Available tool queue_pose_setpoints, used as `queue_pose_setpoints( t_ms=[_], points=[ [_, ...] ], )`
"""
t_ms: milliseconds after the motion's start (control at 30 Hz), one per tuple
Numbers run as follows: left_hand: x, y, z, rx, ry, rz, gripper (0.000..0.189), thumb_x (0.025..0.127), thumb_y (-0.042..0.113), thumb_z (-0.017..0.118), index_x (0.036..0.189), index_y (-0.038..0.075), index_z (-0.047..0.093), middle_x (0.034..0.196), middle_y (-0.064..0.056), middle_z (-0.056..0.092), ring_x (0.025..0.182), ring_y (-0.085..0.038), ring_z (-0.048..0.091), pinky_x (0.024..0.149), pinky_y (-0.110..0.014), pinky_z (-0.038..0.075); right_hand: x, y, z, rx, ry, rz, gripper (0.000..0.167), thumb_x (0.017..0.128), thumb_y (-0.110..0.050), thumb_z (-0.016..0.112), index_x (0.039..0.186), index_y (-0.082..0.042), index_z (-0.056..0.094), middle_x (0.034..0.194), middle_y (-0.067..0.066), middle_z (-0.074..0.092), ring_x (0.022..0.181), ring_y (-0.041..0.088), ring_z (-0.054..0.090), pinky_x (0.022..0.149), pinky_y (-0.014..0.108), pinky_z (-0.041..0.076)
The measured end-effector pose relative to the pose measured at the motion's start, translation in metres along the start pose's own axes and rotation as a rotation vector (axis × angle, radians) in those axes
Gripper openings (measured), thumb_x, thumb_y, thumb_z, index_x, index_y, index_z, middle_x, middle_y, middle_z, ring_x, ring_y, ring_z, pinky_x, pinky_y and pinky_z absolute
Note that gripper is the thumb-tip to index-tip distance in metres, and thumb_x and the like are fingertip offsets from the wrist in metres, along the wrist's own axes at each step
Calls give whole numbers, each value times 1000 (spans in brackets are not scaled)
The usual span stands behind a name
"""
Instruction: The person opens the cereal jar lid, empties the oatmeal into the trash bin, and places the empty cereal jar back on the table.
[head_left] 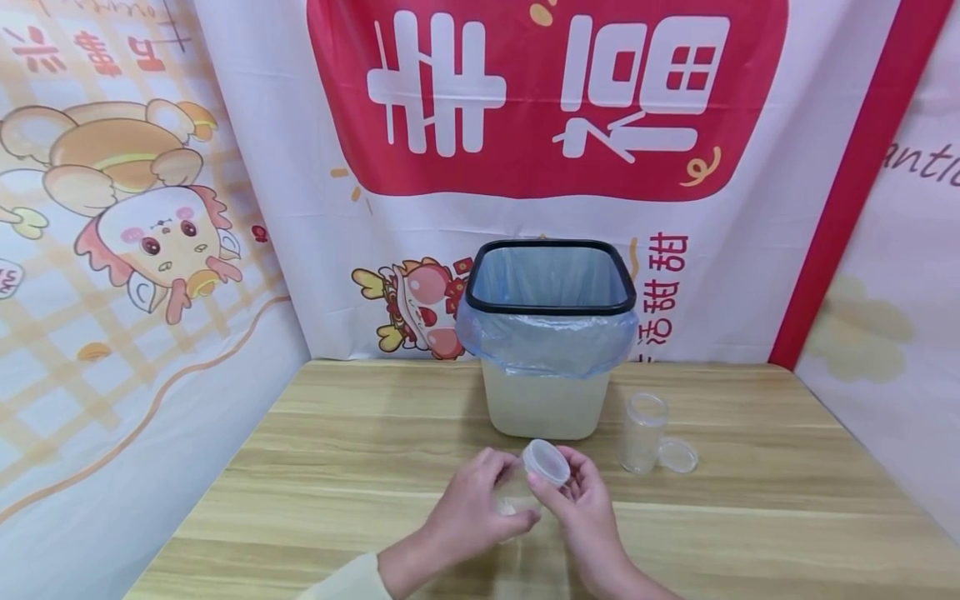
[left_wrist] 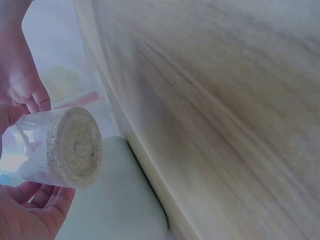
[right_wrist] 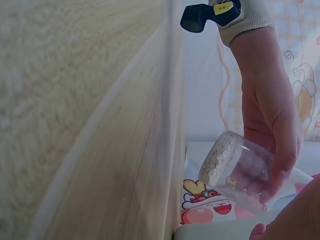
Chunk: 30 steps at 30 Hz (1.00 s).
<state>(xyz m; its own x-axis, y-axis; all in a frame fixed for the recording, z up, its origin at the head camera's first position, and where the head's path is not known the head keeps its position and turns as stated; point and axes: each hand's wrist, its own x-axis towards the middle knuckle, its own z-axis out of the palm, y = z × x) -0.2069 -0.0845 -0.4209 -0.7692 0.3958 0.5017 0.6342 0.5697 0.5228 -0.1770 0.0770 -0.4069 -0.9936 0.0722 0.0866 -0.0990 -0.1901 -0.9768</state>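
Observation:
A clear plastic jar (head_left: 517, 493) is held above the table, tilted, between both hands. My left hand (head_left: 474, 502) curls its fingers and thumb round the jar's body. A translucent round lid (head_left: 547, 462) sits at its top, and my right hand (head_left: 588, 510) pinches the lid's edge between thumb and fingers. The left wrist view shows pale, grainy contents (left_wrist: 80, 147) at the jar's bottom. From the right wrist view, the same layer (right_wrist: 220, 159) fills only the base, with clear wall above it. Whether the lid is tight or loose I cannot tell.
A cream bin (head_left: 547, 404) with a black rim and blue liner stands behind the hands. To its right are a second clear jar (head_left: 642, 433) and a loose round lid (head_left: 678, 456) lying flat. Printed cloth (head_left: 262, 167) hangs behind the wood-grain table (head_left: 337, 433).

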Motion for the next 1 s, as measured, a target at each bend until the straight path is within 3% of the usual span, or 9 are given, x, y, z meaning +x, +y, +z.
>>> queue_pose_setpoints(
  t_ms=[667,1000],
  points=[
    [-5,7,7,71,20,-14,53,73,41,83,109,9,62,98,5,57,85,-7,55,77,-24,52,1,6,1,-17,43,57,62,88,-15,72,134,8,37,130,19,53,116,23,54,91,18,46],
    [-3,5,4,-15,-23,-54,51,72,40,85,109,11,64,90,7,56,80,-8,53,70,-20,49,1,2,-4,-16,-8,22,59,84,-11,75,131,6,44,126,17,56,115,23,55,93,20,47]
  ],
)
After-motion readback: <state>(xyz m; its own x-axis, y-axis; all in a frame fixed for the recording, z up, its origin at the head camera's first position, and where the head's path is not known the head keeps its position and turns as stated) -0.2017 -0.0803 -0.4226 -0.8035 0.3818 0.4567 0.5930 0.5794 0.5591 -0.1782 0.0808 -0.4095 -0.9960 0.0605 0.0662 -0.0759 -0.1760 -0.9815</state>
